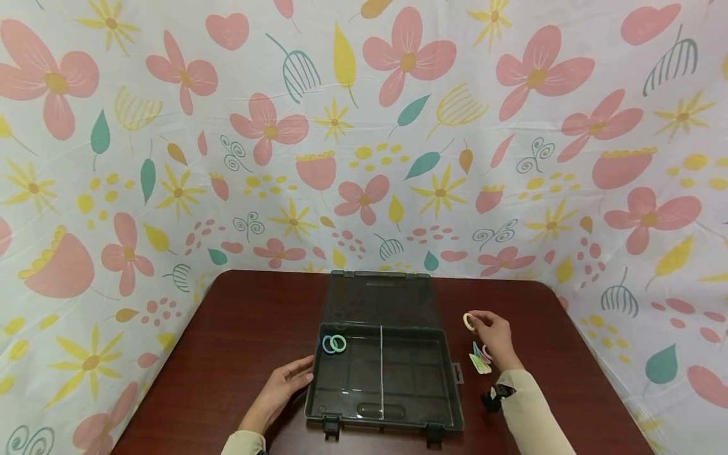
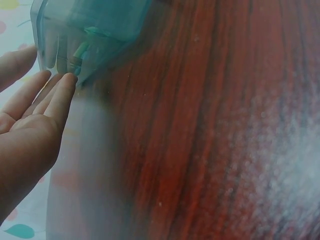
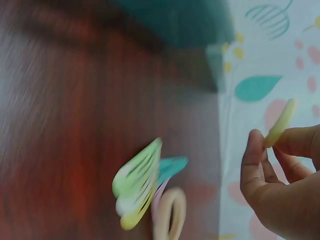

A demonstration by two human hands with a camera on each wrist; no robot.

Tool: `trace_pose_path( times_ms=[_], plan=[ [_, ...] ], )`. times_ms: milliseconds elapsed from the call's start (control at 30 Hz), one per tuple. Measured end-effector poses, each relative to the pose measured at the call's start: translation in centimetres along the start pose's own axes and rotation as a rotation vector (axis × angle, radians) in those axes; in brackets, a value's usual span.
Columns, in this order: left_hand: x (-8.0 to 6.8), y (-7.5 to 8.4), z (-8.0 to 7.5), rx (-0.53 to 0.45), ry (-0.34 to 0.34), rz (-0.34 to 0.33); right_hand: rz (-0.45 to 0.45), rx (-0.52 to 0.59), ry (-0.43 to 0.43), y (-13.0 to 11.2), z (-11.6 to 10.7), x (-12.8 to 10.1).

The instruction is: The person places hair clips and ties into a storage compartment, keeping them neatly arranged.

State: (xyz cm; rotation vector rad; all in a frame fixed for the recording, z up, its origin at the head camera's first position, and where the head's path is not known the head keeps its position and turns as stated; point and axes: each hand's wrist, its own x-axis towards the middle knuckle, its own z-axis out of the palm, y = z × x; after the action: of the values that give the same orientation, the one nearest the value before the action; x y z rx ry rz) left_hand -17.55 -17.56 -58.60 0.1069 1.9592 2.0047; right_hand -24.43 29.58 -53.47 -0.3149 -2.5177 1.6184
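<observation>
Right hand (image 1: 496,335) is lifted just off the table (image 1: 239,341), right of the open box (image 1: 382,373), pinching a pale yellow ring (image 1: 469,321) between thumb and fingertips. Right wrist view confirms it: ring (image 3: 281,123) edge-on, clamped at the fingertips (image 3: 252,150), clear of the tabletop. Below the hand sits a small pile of flat clips (image 1: 480,360) in green, teal and pink, with another pale ring (image 3: 170,215) lying against them on the wood.

Left hand (image 1: 284,388) rests palm-up-ish on the table at the box's left wall, fingers straight and relaxed, holding nothing. Left wrist view shows the fingertips (image 2: 62,90) touching the box's corner (image 2: 75,35).

Box: dark translucent case, lid laid back flat, white divider (image 1: 381,373) down the middle. Two rings, one blue (image 1: 328,344) and one green (image 1: 339,343), sit touching in the far left corner of the left compartment.

Backdrop: floral cloth (image 1: 364,126) behind and around the table.
</observation>
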Motion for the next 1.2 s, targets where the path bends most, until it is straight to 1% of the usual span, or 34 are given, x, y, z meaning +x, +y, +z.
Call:
trace_pose_path(
  times_ms=[167,233,533,800,1033,1200],
  plan=[
    [-0.1,0.0,0.1,-0.001,0.002,-0.009,0.016,0.089,-0.048,-1.5,1.5,-0.1],
    [0.0,0.0,0.1,0.001,0.002,-0.008,0.022,0.106,-0.069,-2.3,2.1,-0.4],
    [0.0,-0.1,-0.1,0.02,0.002,-0.012,0.031,0.213,-0.117,-4.9,5.5,-0.9],
    [-0.1,0.0,-0.1,0.015,0.006,-0.011,0.047,0.319,-0.152,-6.6,9.2,-1.6],
    [0.0,0.1,0.0,0.007,0.013,-0.013,0.072,0.428,-0.206,-8.3,12.9,-2.5],
    [-0.2,0.2,0.1,0.002,0.009,-0.02,0.082,0.454,-0.246,-8.7,15.3,-3.4]
  ],
)
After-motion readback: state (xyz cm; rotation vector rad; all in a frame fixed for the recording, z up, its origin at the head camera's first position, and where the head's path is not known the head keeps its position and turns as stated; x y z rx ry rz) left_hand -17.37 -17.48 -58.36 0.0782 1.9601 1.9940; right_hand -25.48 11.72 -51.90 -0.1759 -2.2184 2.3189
